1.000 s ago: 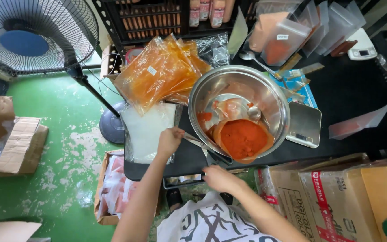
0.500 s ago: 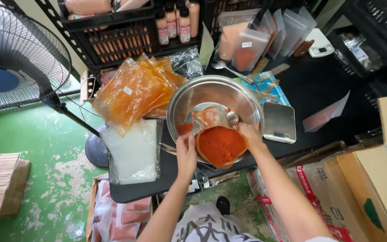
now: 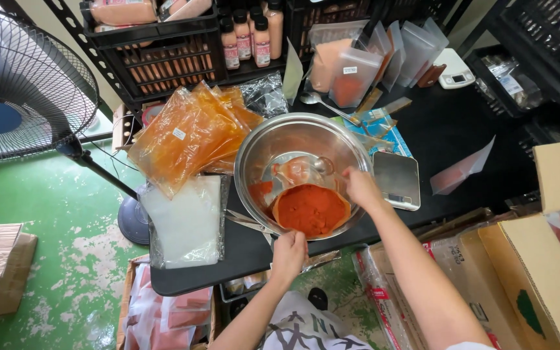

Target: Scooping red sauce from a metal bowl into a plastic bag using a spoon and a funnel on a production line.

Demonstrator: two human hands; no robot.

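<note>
My left hand (image 3: 288,253) sits at the lower middle of the frame, fingers closed on the near edge of the open bag of red paste (image 3: 310,209), which leans inside the steel mixing bowl (image 3: 254,152) at the centre of the picture. My right hand (image 3: 360,188) reaches in from the right and pinches the far rim of the same bag, so both hands are clamped on it and hold its mouth spread wide. The bag looks well filled, the paste mounded nearly to its opening, while only a smear of red and a ladle (image 3: 315,166) lie on the bowl's bottom; I judge that most of the paste has gone out of the bowl into this bag. The bag is not yet sealed or lifted out. In the upper left of the frame a heap of filled orange bags (image 3: 186,133) lies on the black table (image 3: 455,129), and just below them a stack of empty clear bags (image 3: 186,223) waits, so by my reckoning several are done and many are left. A small scale (image 3: 396,178) stands just right of the bowl.
</note>
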